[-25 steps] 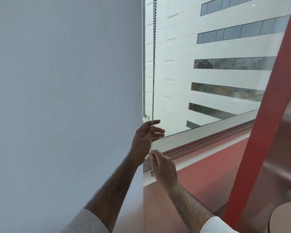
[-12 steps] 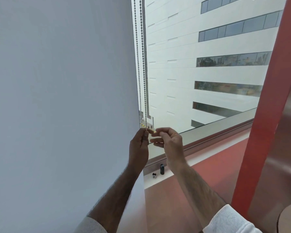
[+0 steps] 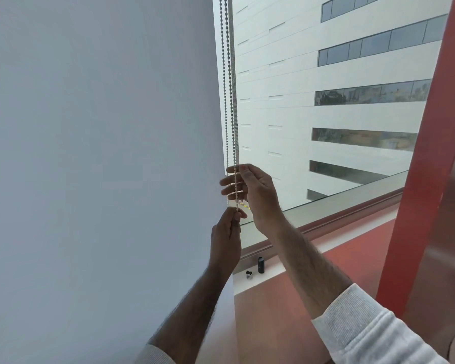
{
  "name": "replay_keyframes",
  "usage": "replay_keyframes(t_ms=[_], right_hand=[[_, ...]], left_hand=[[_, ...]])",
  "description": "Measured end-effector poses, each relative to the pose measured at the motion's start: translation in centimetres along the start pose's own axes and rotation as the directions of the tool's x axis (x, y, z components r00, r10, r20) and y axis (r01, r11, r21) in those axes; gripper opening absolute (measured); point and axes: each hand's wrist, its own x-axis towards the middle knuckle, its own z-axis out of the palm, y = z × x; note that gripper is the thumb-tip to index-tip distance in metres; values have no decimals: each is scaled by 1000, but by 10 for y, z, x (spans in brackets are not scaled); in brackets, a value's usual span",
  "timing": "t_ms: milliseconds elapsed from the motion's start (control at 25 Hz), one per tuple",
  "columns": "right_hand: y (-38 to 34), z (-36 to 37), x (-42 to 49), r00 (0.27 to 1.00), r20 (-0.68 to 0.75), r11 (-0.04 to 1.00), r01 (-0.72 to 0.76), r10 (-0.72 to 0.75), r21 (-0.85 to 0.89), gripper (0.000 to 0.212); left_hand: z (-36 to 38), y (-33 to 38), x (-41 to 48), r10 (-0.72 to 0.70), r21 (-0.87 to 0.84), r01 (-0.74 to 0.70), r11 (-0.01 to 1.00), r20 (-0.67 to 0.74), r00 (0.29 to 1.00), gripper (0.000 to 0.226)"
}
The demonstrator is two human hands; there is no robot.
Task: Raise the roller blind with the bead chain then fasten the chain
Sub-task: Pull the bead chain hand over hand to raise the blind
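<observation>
A white roller blind (image 3: pixel 97 153) covers the left half of the view, reaching below my hands. Two strands of the bead chain (image 3: pixel 227 82) hang along its right edge in front of the window. My left hand (image 3: pixel 227 232) is closed on the chain's lower end, thumb and fingers pinched at about sill height. Just above it, my right hand (image 3: pixel 250 190) is raised with fingers spread and curled behind the strands, thumb at the top against the chain. Whether the right hand actually grips the chain is unclear.
A window sill (image 3: pixel 326 206) runs right of the hands, with a red ledge (image 3: pixel 352 245) below. A small black cylinder (image 3: pixel 260 265) and a small metal fitting (image 3: pixel 248 274) sit at the sill's base. A red column (image 3: pixel 426 153) slants at the right.
My right hand has risen from below the left hand to above it and spread its fingers around the strands. My left hand stays pinched on the chain's lower part.
</observation>
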Motion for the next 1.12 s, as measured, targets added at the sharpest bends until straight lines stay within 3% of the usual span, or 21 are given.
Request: replay_keyframes(t_ms=[80,280,440,640,960,1120], right_hand=[[-7,7,1,998,56,995,14,-19,94,28],[-2,12,-4,995,-41,993,99,-96,70,28],[-2,0,-9,989,-91,992,123,-120,26,25],[23,-11,-35,987,-96,986,117,-129,-116,25],[65,-9,-65,996,-85,989,20,-33,-148,28],[71,-6,-61,998,-52,989,26,-34,-148,31]], left_hand=[[1,7,-3,17,12,-17,1000,6,1000,38],[1,6,-9,26,5,-27,1000,95,995,45],[-8,7,-3,-16,-155,48,987,200,980,32],[-29,23,27,-84,-395,123,910,114,990,31],[-30,86,60,9,-600,154,785,259,966,31],[-14,85,54,20,-528,15,849,61,998,31]])
